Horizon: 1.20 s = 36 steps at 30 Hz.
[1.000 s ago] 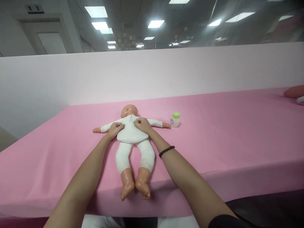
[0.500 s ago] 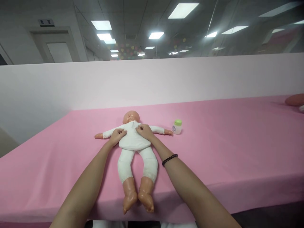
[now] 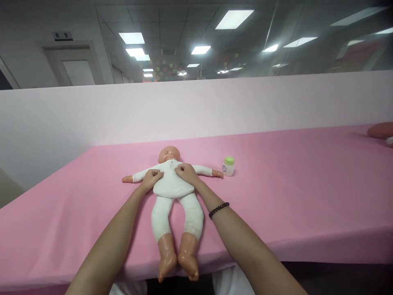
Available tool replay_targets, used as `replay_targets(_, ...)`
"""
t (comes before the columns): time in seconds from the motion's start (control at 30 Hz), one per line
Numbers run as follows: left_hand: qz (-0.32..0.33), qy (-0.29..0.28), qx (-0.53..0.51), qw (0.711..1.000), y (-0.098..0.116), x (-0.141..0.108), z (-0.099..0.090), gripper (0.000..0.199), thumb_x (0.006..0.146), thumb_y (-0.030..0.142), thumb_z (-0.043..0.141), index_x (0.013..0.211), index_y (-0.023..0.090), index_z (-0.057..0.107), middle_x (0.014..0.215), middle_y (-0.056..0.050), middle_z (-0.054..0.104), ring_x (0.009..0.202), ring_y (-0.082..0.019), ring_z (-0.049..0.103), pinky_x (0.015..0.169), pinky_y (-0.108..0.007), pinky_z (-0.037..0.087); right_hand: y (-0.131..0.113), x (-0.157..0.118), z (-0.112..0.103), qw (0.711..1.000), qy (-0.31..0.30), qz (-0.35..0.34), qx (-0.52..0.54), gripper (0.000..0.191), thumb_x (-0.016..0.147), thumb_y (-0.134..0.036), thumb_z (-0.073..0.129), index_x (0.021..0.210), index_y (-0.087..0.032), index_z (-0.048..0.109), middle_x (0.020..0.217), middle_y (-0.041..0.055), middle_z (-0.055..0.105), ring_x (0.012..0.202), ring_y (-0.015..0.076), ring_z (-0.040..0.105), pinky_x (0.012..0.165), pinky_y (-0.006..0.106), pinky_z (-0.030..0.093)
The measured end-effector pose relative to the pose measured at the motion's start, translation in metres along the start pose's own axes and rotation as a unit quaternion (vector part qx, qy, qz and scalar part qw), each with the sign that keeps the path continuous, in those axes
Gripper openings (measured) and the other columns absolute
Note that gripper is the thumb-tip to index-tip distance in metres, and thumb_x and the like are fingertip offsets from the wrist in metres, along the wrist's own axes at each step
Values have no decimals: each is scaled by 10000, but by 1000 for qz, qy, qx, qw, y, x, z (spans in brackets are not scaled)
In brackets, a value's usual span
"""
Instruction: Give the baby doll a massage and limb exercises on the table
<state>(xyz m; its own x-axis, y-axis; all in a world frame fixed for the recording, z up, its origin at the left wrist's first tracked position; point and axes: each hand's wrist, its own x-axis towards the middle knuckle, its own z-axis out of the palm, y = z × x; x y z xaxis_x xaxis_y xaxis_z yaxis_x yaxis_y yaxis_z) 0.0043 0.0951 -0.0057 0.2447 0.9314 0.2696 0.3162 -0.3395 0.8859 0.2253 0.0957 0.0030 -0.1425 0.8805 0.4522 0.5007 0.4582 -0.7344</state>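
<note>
Head view shows a baby doll [image 3: 172, 186] lying face up on a pink table cover [image 3: 291, 184], arms spread wide, its bare feet at the near edge of the table.

What could go wrong, taken from the left: the left hand [image 3: 152, 179] has only a pinch of the doll's white suit at the chest, beside the doll's outstretched arm. Thin cloth bunched that way can slip out of the fingers, or stretch and drag the soft body sideways. In the middle, the doll's feet [image 3: 176, 258] overhang the table edge, so a pull toward the person could slide the whole doll off. Further right, the small bottle with a green cap [image 3: 228, 166] stands just beside the doll's hand [image 3: 218, 174]; a jolt to that arm could tip it over.

Pose: both forearms reach straight forward from the bottom of the frame and converge on the doll's upper chest. The left hand is curled into a loose fist, knuckles up, fingers closed on the fabric. The right hand [image 3: 186, 172], with a dark beaded bracelet [image 3: 219, 209] on its wrist, is likewise curled, fingertips gathered on the cloth near the neckline. The 2 hands sit near each other, apart.
</note>
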Motion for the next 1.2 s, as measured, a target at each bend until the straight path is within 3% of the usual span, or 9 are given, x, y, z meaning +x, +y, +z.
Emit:
replay_targets(0.3,17,1,-6,1000,-1,-7,0,461,805,487,634,604,202,332,604,51,310,587,-95,289,556,-245,224,3,-1,2,1000,12,-2,-1,382,796,-346,548,545,-213,293,529,-64,318,559,104,319,584,289,232)
replay_targets(0.43,32,35,27,998,-3,-7,1,436,804,450,641,609,204,339,597,53,329,577,-97,307,554,-242,243,3,-3,1,1000,7,-5,-8,378,809,-347,551,555,-211,307,537,-64,338,561,105,329,586,284,236)
replay_targets(0.6,89,75,114,987,14,-7,-2,171,778,329,657,763,195,551,614,54,439,590,-115,396,582,-245,322,-5,-3,-3,999,-4,-5,-41,366,819,-308,561,560,-206,323,533,-63,368,557,103,346,588,284,238)
replay_targets(0.67,109,43,112,987,32,-11,-4,129,779,300,648,839,196,602,648,42,491,612,-125,435,597,-251,355,-13,-6,-10,999,-24,-8,-41,322,811,-281,579,581,-202,368,553,-60,416,565,104,379,591,276,258)
replay_targets(0.77,125,-82,126,981,63,-19,-4,120,798,310,640,821,192,646,726,0,582,673,-149,497,629,-269,392,-25,-19,-27,996,-80,-29,-1,175,795,-244,609,667,-192,501,656,-36,549,624,118,471,612,261,337)
replay_targets(0.9,117,-221,221,943,87,-27,1,141,769,326,661,823,199,689,770,-31,648,681,-183,538,609,-292,372,-32,-43,-43,978,-161,-128,38,28,770,-165,648,784,-186,636,847,4,650,806,151,583,759,271,448)
replay_targets(1.0,118,-256,278,918,92,-26,8,130,721,346,688,748,221,667,711,-19,635,611,-178,507,566,-302,324,-31,-52,-42,971,-169,-168,22,59,783,-150,678,814,-197,661,909,15,659,911,175,592,864,302,455)
replay_targets(1.13,155,-236,343,896,90,-26,20,196,677,217,622,540,218,481,572,-3,521,519,-146,385,541,-320,245,-29,-53,-33,970,-160,-179,-27,137,775,-76,646,715,-193,606,815,5,628,826,163,566,815,298,442)
replay_targets(1.2,166,-223,332,902,83,-28,23,228,671,180,597,531,209,419,538,9,466,506,-133,337,539,-320,215,-29,-53,-32,976,-147,-160,-23,155,764,-66,645,689,-189,588,786,-5,621,790,152,565,785,287,436)
